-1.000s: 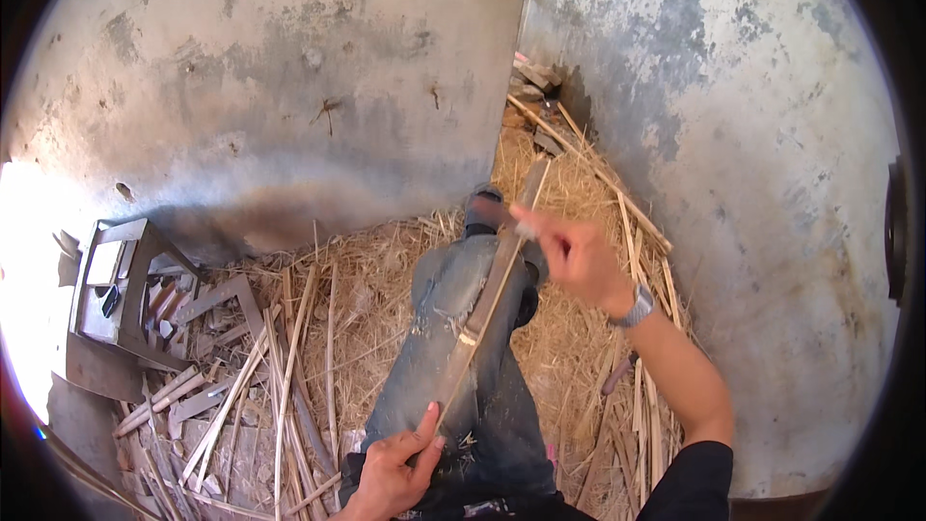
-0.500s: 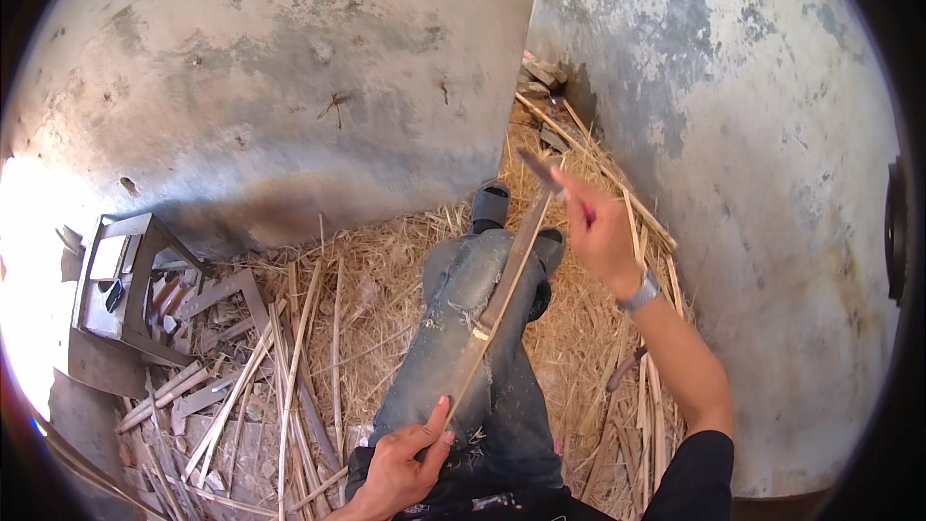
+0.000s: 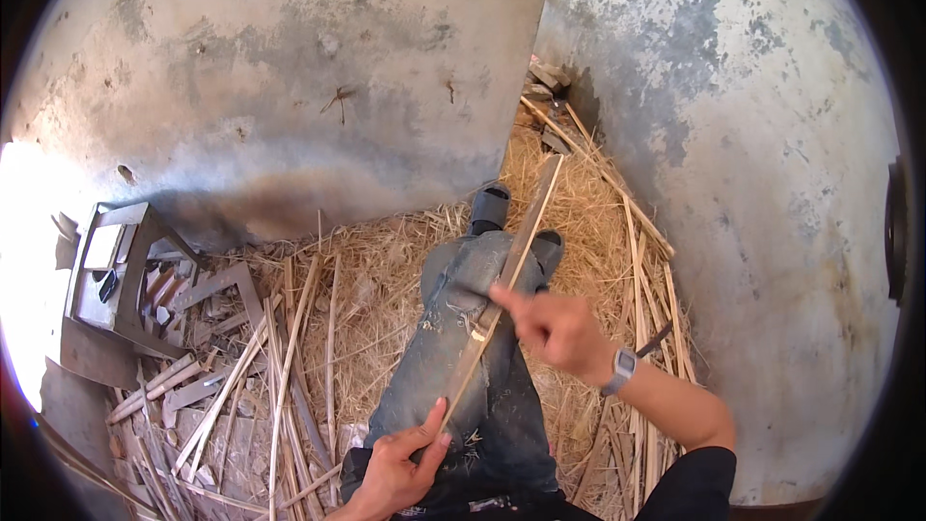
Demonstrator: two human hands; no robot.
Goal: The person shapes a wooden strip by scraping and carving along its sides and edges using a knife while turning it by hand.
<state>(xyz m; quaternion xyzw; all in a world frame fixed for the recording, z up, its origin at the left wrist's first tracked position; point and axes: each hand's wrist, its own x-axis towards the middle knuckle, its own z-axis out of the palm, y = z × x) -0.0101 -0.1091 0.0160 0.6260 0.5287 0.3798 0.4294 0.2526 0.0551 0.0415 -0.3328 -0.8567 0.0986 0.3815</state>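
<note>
A long flat strip of wood or bamboo (image 3: 521,222) lies lengthwise over my legs, slanting up to the right, with a pale notch partway along its length. My left hand (image 3: 405,463) grips its near end between thumb and fingers. Over the strip's middle, by the notch, is my right hand (image 3: 559,328), closed around a knife with its index finger stretched forward. The knife's dark blade (image 3: 468,300) is blurred and crosses the strip's left edge. Past my right wrist a dark narrow end (image 3: 658,337) sticks out; whether it belongs to the knife I cannot tell.
Straw-like shavings (image 3: 376,328) cover the floor. Long thin sticks (image 3: 280,386) lie at the left, and more sticks (image 3: 641,232) lean along the right wall (image 3: 772,232). A wooden stool (image 3: 111,270) with small items on it stands at far left, beside scrap pieces. Another wall (image 3: 289,87) rises ahead.
My right hand has drawn the knife back toward me along the strip, from near its far end to its middle. My left hand keeps its hold on the near end.
</note>
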